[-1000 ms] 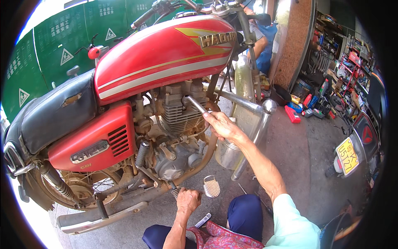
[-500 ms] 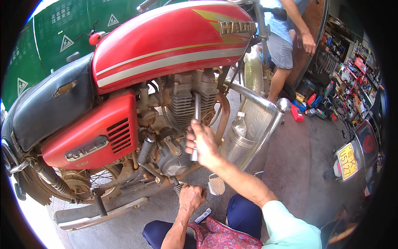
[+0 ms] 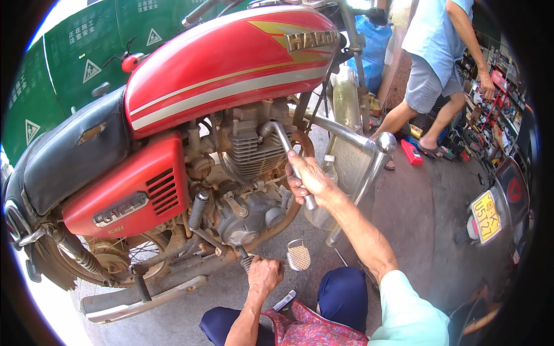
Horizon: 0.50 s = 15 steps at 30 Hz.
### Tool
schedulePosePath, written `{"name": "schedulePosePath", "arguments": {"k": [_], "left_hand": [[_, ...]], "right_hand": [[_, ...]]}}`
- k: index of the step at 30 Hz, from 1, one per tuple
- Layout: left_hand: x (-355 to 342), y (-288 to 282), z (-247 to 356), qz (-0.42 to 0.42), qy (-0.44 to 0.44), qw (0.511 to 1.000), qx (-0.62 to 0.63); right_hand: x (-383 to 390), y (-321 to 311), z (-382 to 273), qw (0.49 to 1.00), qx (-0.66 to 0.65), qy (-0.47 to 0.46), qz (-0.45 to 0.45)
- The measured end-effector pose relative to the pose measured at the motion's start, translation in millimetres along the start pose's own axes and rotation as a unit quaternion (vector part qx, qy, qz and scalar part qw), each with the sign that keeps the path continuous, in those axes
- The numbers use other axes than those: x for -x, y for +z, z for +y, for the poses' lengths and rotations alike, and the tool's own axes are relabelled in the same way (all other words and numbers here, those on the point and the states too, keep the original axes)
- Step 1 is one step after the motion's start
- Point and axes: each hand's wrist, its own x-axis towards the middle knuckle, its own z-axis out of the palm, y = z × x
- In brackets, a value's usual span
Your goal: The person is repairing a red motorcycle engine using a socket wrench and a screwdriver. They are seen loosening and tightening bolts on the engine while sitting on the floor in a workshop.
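Note:
A red motorcycle (image 3: 231, 75) stands on its side of the floor in front of me. My right hand (image 3: 309, 180) is wrapped round the handle of a silver L-shaped socket wrench (image 3: 283, 138). The wrench's bent end meets the upper part of the finned engine (image 3: 254, 151); its socket tip is hidden there. From that end the handle slants down to the right, its butt showing below my fist. Low down, my left hand (image 3: 265, 275) is closed round the outer end of the rubber footpeg (image 3: 246, 260), which sticks out under the engine.
A textured pedal (image 3: 299, 255) lies right of my left hand. Behind my right hand are a chrome crash bar (image 3: 378, 155) and a clear bottle (image 3: 329, 167). Another person (image 3: 433, 63) walks at the far right, near tool-filled shelves. A scooter (image 3: 508, 202) stands at right.
My right hand has moved right, swinging the wrench handle from nearly upright to a slant. My left hand has stayed put. The other person has stepped to the right.

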Motion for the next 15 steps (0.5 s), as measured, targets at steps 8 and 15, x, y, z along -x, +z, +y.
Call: {"name": "schedulePosePath", "arguments": {"k": [8,15], "left_hand": [[0,4,-1,0.049,0.004,0.998,0.037],[-3,8,-4,0.041,0.001,0.998,0.049]], "right_hand": [[-34,-46,4,0.976,0.210,0.047,-0.045],[-28,141,37,0.933,-0.328,-0.069,0.134]]}}
